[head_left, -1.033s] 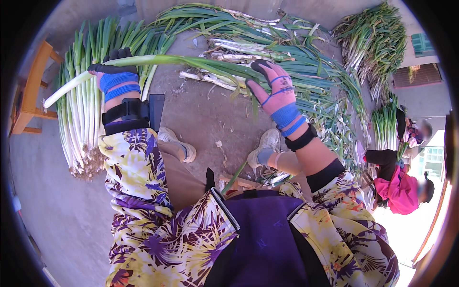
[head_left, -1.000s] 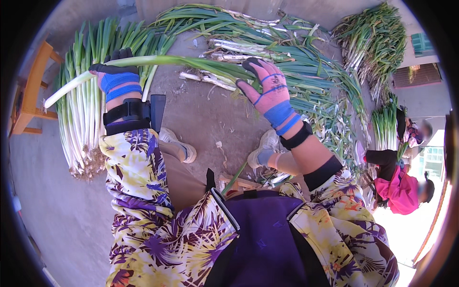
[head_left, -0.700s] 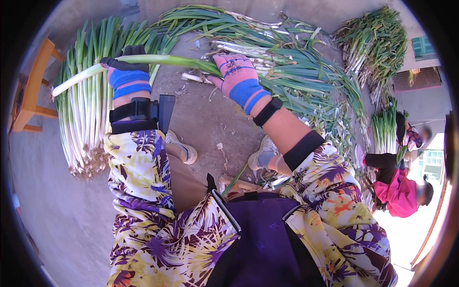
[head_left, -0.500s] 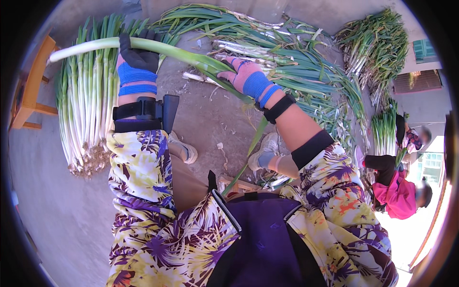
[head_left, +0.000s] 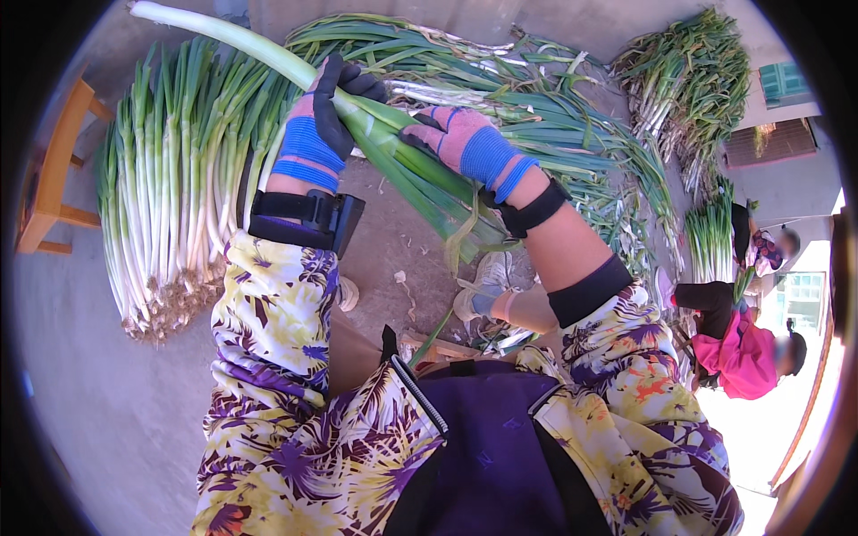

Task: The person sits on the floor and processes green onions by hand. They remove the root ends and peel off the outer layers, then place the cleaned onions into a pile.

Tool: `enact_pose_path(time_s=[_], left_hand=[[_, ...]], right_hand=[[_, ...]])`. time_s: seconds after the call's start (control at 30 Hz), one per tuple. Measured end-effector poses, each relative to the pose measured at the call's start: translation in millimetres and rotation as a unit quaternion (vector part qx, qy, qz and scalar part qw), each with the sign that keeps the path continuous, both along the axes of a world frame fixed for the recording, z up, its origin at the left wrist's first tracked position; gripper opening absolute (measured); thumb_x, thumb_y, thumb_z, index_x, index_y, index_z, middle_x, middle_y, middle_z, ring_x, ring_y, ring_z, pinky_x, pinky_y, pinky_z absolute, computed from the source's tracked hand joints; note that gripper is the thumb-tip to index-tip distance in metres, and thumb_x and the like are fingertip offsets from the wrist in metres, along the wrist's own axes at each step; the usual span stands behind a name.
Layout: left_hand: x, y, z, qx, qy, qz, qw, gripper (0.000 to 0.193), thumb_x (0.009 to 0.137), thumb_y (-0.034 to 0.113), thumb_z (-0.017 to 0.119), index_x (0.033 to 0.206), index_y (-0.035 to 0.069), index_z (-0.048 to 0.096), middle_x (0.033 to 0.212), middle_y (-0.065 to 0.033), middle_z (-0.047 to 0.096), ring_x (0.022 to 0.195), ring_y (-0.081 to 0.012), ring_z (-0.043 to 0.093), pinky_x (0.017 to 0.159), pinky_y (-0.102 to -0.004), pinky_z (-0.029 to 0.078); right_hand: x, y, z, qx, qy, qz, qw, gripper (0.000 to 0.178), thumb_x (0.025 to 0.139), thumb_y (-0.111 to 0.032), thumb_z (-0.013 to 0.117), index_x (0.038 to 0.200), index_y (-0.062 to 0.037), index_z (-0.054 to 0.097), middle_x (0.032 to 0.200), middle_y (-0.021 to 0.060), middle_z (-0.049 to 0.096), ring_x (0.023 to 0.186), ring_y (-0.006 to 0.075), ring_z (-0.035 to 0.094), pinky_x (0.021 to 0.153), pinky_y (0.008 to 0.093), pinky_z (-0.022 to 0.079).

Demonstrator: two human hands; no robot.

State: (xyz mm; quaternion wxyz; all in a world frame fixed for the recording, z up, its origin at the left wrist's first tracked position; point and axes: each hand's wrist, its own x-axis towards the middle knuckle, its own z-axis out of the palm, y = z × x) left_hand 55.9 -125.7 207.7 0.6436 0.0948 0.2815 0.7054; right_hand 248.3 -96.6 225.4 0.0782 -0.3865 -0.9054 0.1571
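Observation:
One long green onion (head_left: pixel 234 37) slants across the upper middle. Its white end points to the far left, and its green leaves fan down toward my right shoe. My left hand (head_left: pixel 326 116), in a pink, blue and black glove, is closed round the stalk where the white part turns green. A little to the right, my right hand (head_left: pixel 463 147) grips the leafy part, its gloved fingers bent over it. A loose, dry-looking leaf strip dangles below my right hand. The fingertips on the stalk's far side are partly hidden.
Bundled green onions (head_left: pixel 170 196) with roots toward me stand at left, beside a wooden stool (head_left: pixel 55 170). A heap of green onions (head_left: pixel 572 161) covers the ground ahead and right. Another pile (head_left: pixel 684 89) leans by the wall. A person in pink (head_left: pixel 737 357) sits at far right.
My left hand has moved right along the stalk, nearer my right hand. The white end has swung up and away, and the leaves now spread out below my hands.

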Motion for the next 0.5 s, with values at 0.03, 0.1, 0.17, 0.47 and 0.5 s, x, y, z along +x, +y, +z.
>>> enact_pose_path(time_s=[0.03, 0.1, 0.17, 0.47, 0.5], left_hand=[[-0.5, -1.2, 1.1, -0.013, 0.008, 0.014, 1.0, 0.03, 0.081, 0.031, 0.067, 0.085, 0.005, 0.052, 0.076, -0.0095, 0.057, 0.08, -0.0294, 0.058, 0.08, -0.0452, 0.049], [-3.1, -0.7, -2.2, -0.004, -0.004, 0.009, 1.0, 0.03, 0.081, 0.03, 0.068, 0.085, 0.005, 0.052, 0.076, -0.0095, 0.057, 0.078, -0.0288, 0.057, 0.079, -0.0453, 0.049], [-5.4, 0.4, -5.0, 0.001, -0.004, 0.005, 1.0, 0.03, 0.083, 0.031, 0.065, 0.086, 0.003, 0.053, 0.076, -0.011, 0.058, 0.077, -0.0289, 0.058, 0.078, -0.0442, 0.05], [-4.0, -2.4, 2.4, -0.015, -0.013, -0.006, 1.0, 0.031, 0.088, 0.032, 0.059, 0.081, 0.003, 0.05, 0.066, -0.0071, 0.051, 0.064, -0.0231, 0.052, 0.071, -0.0376, 0.049], [-4.4, -1.5, 0.3, -0.002, -0.02, -0.018, 1.0, 0.031, 0.088, 0.032, 0.059, 0.08, 0.004, 0.049, 0.065, -0.0064, 0.05, 0.063, -0.0223, 0.05, 0.07, -0.0371, 0.049]], right_hand=[[0.0, 0.1, 0.3, 0.047, -0.008, 0.016, 0.999, 0.029, 0.087, -0.038, 0.052, 0.106, -0.0181, 0.063, 0.091, 0.0144, 0.064, 0.087, 0.0322, 0.06, 0.075, 0.0387, 0.047], [-0.7, -4.7, 15.6, 0.016, -0.038, -0.029, 0.999, 0.029, 0.087, -0.037, 0.052, 0.104, -0.0165, 0.063, 0.09, 0.0145, 0.064, 0.086, 0.0318, 0.06, 0.076, 0.0394, 0.047], [-4.9, -9.6, 32.2, 0.015, -0.068, -0.061, 0.996, 0.03, 0.087, -0.037, 0.052, 0.102, -0.0144, 0.063, 0.09, 0.0145, 0.064, 0.086, 0.0319, 0.06, 0.076, 0.0398, 0.047], [6.1, -14.4, 49.2, -0.198, 0.016, -0.084, 0.976, 0.038, 0.086, -0.043, 0.053, 0.105, -0.0105, 0.062, 0.089, 0.0154, 0.065, 0.087, 0.0305, 0.061, 0.074, 0.0389, 0.048], [9.3, -13.1, 45.2, -0.194, 0.02, -0.086, 0.977, 0.037, 0.086, -0.042, 0.054, 0.104, -0.0106, 0.062, 0.087, 0.015, 0.065, 0.086, 0.0299, 0.061, 0.073, 0.0386, 0.048]])
